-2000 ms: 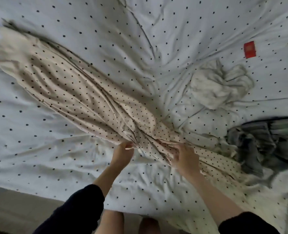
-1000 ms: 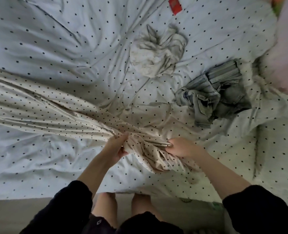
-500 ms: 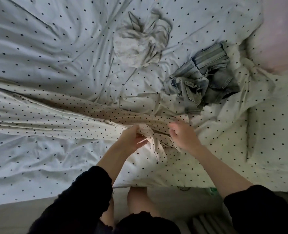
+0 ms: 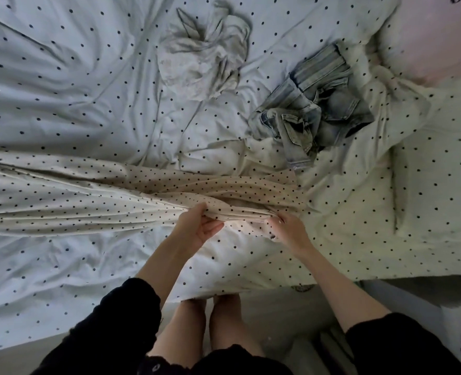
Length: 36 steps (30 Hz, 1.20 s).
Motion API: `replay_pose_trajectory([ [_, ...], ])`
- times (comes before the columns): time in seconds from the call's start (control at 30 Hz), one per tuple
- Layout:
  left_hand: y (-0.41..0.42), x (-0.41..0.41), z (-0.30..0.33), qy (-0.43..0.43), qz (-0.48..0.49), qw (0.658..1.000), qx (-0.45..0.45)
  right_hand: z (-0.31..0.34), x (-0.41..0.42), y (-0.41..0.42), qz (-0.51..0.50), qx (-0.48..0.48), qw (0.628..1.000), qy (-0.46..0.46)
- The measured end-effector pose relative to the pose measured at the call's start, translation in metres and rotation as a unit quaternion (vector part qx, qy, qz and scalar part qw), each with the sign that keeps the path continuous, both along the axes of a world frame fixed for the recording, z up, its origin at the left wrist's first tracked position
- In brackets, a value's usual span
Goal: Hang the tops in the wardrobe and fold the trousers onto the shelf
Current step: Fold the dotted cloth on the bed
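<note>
Both arms reach forward, left hand (image 4: 197, 228) and right hand (image 4: 287, 229) pinching with curled fingers.

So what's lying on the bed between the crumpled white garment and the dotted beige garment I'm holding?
Only bare dotted bedsheet: the head view shows nothing lying between the crumpled white garment and the dotted beige garment.

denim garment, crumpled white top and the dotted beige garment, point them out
denim garment (image 4: 324, 104), head view, on its faded middle
crumpled white top (image 4: 202, 54), head view, on its bunched centre
dotted beige garment (image 4: 88, 201), head view, on its pleated length
</note>
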<state>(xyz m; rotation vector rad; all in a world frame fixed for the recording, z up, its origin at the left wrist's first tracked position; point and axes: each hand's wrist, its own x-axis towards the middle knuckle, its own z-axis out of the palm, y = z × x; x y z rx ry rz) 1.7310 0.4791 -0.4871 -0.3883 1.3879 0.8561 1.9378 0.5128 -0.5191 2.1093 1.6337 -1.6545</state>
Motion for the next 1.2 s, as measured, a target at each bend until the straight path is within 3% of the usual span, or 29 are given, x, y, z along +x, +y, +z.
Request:
replay_pose_trajectory([
  [0.13,-0.012,0.006,-0.01,0.042,-0.078,0.995,-0.051,0.002,0.016,-0.001,0.172,0.009,0.983,-0.059],
  [0.3,-0.024,0.015,-0.022,0.08,-0.173,0.978,-0.087,0.0,0.023,-0.013,0.205,-0.085,0.973,-0.059],
  [0.4,-0.024,0.014,-0.018,0.091,-0.233,0.966,-0.071,0.003,0.028,-0.006,0.167,-0.122,0.975,-0.077],
  [0.53,-0.01,0.017,-0.019,0.147,-0.379,0.913,-0.016,0.002,0.038,0.016,0.025,-0.016,0.984,-0.174],
  [0.6,0.002,0.022,-0.026,0.223,-0.432,0.873,0.04,-0.001,0.043,0.031,-0.053,0.032,0.98,-0.191],
  [0.7,0.032,0.036,-0.038,0.365,-0.516,0.766,0.118,-0.014,0.048,0.053,-0.097,0.014,0.982,-0.158],
  [0.8,0.067,0.05,-0.056,0.44,-0.56,0.672,0.203,-0.028,0.047,0.065,-0.104,-0.011,0.991,-0.084],
  [0.93,0.11,0.066,-0.084,0.459,-0.625,0.581,0.248,-0.038,0.046,0.062,-0.174,-0.041,0.984,0.01],
  [1.1,0.129,0.083,-0.09,0.443,-0.724,0.492,0.194,-0.037,0.051,0.048,-0.13,-0.037,0.991,0.0],
  [1.2,0.125,0.088,-0.081,0.425,-0.768,0.436,0.2,-0.033,0.052,0.039,-0.165,-0.054,0.985,0.016],
])
